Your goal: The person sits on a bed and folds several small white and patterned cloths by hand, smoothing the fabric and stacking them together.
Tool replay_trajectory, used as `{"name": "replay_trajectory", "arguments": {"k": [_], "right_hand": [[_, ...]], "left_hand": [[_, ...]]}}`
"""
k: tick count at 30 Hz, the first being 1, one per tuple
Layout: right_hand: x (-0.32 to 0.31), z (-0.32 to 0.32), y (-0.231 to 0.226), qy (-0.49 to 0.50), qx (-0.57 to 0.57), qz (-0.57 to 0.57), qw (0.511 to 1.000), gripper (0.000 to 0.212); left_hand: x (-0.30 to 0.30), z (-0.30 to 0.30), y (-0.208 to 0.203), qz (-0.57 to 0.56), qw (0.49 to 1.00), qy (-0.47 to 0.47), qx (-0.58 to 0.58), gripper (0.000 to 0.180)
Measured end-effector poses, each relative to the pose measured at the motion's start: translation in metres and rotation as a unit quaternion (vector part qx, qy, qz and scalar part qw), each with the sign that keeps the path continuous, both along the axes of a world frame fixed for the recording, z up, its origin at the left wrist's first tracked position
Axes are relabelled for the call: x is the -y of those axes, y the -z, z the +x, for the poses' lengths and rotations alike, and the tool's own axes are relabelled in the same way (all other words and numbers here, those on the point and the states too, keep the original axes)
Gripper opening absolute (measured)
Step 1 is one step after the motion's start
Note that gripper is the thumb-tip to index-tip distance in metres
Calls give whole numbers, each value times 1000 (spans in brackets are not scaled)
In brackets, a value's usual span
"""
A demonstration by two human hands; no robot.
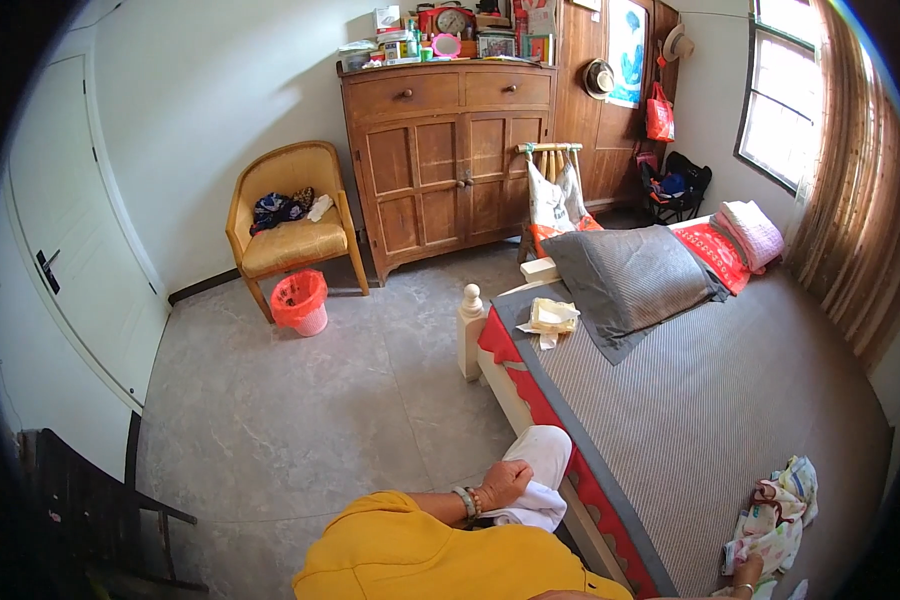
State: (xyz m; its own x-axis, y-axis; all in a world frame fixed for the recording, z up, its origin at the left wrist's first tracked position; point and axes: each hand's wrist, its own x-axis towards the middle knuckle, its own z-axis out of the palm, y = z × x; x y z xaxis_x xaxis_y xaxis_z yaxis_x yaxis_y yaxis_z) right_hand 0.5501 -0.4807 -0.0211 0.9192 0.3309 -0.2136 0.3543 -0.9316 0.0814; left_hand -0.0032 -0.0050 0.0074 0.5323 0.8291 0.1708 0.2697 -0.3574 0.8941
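My left hand (508, 482) rests closed on my white-trousered leg (543, 452) beside the bed's edge. Its fingers are curled under, so what they hold, if anything, is hidden. A bracelet and a watch-like band circle that wrist, below a yellow sleeve (390, 535). At the lower right, my right hand (748, 570) is closed on the near end of a crumpled, colourfully patterned cloth (775, 520), possibly a small garment. This cloth lies on the striped grey mat (660, 440) of the bed. Part of the right hand is cut off by the lower edge.
An opened tissue pack (552, 316) lies near the bed's corner post (471, 330). Beyond are a grey pillow cover (630, 270) and folded bedding (745, 235). A red-lined bin (300, 302) stands before a yellow armchair (295, 250); a wooden cabinet (455, 160) is behind.
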Motion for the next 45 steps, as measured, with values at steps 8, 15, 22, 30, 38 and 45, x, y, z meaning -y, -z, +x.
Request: {"name": "replay_trajectory", "arguments": {"k": [8,15,22,30,38,45], "right_hand": [[28,69,-77,51,191,387,901,45],[32,92,-185,-20,300,502,811,43],[17,70,-131,-20,238,360,902,42],[19,17,17,95,146,167,970,41],[0,-6,47,105,138,162,972,40],[1,-4,49,106,129,168,972,39]], "left_hand": [[-1,1,0,-1,1000,5,-2,27],[-1,2,2,8,1000,4,-15,27],[-1,1,1,2,1000,-5,-18,27],[1,2,5,4,1000,-2,-11,27],[0,3,-4,0,1000,-1,-30,28],[-1,2,0,-9,1000,6,-24,28]]}}
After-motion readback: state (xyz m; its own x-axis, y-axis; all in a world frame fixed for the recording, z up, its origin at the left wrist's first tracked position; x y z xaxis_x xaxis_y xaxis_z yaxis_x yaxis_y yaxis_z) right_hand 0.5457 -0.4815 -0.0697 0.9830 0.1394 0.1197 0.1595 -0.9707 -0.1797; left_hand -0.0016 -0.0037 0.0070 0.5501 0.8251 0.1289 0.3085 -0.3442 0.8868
